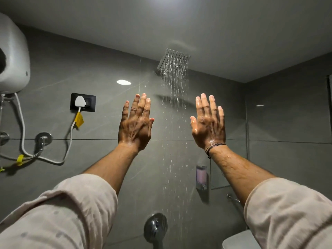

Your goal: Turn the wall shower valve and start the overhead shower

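Water falls from the square overhead shower. Below it, the left hand and right hand are raised flat, wet, grasping nothing; the wall valve sits farther below.

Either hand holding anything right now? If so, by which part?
Nothing held. Left hand and right hand are both open, fingers spread, raised either side of the shower head's water stream.
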